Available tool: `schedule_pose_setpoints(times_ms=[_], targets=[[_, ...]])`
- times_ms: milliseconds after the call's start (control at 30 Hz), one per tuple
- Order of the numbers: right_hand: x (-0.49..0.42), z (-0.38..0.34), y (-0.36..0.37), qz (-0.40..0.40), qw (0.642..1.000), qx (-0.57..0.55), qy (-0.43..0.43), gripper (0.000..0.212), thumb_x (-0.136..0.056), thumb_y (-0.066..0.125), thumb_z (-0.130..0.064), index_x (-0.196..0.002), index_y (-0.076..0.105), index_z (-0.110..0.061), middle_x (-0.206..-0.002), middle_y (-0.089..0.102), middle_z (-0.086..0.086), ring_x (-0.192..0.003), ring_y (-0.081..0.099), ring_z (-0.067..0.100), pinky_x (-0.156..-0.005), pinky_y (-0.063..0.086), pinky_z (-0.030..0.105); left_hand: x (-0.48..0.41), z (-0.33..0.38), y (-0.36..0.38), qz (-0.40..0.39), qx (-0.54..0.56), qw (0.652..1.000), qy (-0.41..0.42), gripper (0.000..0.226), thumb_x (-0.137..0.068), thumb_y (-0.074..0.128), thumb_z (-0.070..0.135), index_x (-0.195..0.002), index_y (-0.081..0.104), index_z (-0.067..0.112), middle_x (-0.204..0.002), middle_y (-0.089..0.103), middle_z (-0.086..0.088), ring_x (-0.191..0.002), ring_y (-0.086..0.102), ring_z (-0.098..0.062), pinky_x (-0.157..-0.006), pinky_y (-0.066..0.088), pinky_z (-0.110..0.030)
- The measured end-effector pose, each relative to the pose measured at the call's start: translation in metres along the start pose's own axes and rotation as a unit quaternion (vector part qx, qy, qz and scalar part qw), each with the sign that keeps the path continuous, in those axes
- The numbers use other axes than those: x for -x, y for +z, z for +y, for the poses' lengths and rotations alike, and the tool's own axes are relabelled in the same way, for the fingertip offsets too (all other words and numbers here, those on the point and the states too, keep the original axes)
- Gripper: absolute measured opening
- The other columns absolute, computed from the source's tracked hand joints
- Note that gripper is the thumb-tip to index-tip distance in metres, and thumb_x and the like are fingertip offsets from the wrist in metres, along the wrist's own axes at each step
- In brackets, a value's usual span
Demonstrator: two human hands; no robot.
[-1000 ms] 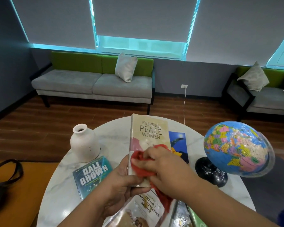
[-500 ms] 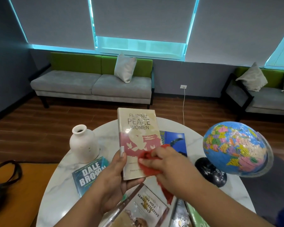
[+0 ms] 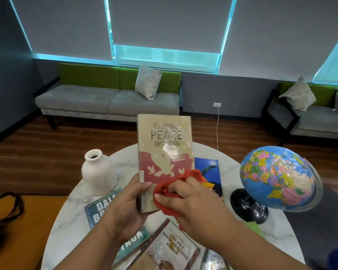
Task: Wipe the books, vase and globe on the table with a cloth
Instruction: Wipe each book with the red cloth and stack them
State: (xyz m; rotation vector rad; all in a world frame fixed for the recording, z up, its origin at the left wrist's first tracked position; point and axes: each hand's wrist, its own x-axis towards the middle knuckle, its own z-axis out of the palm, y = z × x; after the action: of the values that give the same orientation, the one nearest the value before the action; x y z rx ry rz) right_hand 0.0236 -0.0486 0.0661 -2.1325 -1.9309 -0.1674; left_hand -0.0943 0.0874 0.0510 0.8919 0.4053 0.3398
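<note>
Dim room, cyan daylight leaking around the blinds (image 3: 164, 24); glare on the book cover (image 3: 164, 141); wide-angle edge bending.

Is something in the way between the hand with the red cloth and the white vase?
Yes. The book and the left hand holding it are between the right hand with the cloth and the vase.

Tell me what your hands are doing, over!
Left hand grips Peace Women book, lifted off the table. Right hand holds red cloth against its lower cover. Vase and globe stand either side, nothing blocking.
</note>
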Motion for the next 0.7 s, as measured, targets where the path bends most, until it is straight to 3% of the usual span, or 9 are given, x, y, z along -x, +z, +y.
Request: schedule_pose_setpoints(times_ms=[100, 167, 267, 400, 533, 700], targets=[[-0.001, 0.0, -0.004, 0.019, 1.0, 0.013, -0.019, 0.043, -0.08, 0.05, -0.032, -0.121, 0.062, -0.04, -0.104, 0.057, -0.012, -0.083, 0.052, 0.016, -0.051, 0.053, 0.03, -0.003, 0.006, 0.002, -0.025, -0.043, 0.999, 0.021, 0.044, -0.086, 0.046, 0.013, -0.129, 0.053, 0.013, -0.123, 0.064, -0.017, -0.117, 0.059, -0.036, -0.096, 0.048, -0.048], [-0.006, 0.014, -0.011, 0.069, 0.997, -0.011, 0.028, 0.048, -0.079, 0.057, -0.026, -0.125, 0.058, -0.041, -0.112, 0.054, -0.015, -0.092, 0.051, 0.015, -0.067, 0.056, 0.032, -0.003, 0.006, 0.003, -0.028, -0.044, 0.998, 0.03, 0.045, -0.086, 0.048, 0.011, -0.13, 0.051, 0.017, -0.122, 0.065, -0.016, -0.109, 0.063, -0.032, -0.088, 0.054, -0.043], [-0.014, 0.029, -0.02, 0.134, 0.976, -0.069, 0.16, 0.048, -0.09, 0.058, -0.024, -0.132, 0.05, -0.046, -0.124, 0.044, -0.019, -0.112, 0.037, 0.006, -0.097, 0.046, 0.03, -0.001, 0.0, 0.005, -0.026, -0.027, 0.999, 0.017, 0.049, -0.079, 0.055, 0.007, -0.125, 0.054, 0.022, -0.112, 0.069, -0.014, -0.094, 0.069, -0.028, -0.077, 0.059, -0.043], [-0.01, 0.016, -0.019, 0.051, 0.993, -0.04, 0.097, 0.055, -0.09, 0.057, -0.025, -0.139, 0.042, -0.046, -0.131, 0.042, -0.017, -0.116, 0.036, 0.011, -0.094, 0.046, 0.03, 0.002, -0.009, 0.005, -0.006, -0.011, 1.0, 0.005, 0.052, -0.077, 0.056, 0.004, -0.127, 0.053, 0.02, -0.11, 0.069, -0.018, -0.088, 0.07, -0.028, -0.076, 0.058, -0.044], [-0.016, 0.031, -0.02, 0.1, 0.975, -0.049, 0.191, 0.049, -0.093, 0.053, -0.029, -0.137, 0.043, -0.048, -0.129, 0.042, -0.018, -0.114, 0.036, 0.008, -0.095, 0.046, 0.03, 0.004, -0.011, 0.005, -0.001, 0.0, 1.0, -0.011, 0.049, -0.075, 0.057, 0.004, -0.121, 0.057, 0.022, -0.108, 0.07, -0.017, -0.087, 0.07, -0.029, -0.081, 0.054, -0.05], [-0.014, 0.027, -0.019, 0.048, 0.987, -0.041, 0.147, 0.049, -0.094, 0.052, -0.032, -0.139, 0.039, -0.048, -0.131, 0.04, -0.018, -0.114, 0.036, 0.008, -0.094, 0.043, 0.027, 0.009, -0.012, 0.002, 0.006, 0.006, 1.0, -0.022, 0.046, -0.077, 0.057, 0.005, -0.119, 0.058, 0.023, -0.105, 0.071, -0.017, -0.085, 0.072, -0.03, -0.078, 0.055, -0.05]])
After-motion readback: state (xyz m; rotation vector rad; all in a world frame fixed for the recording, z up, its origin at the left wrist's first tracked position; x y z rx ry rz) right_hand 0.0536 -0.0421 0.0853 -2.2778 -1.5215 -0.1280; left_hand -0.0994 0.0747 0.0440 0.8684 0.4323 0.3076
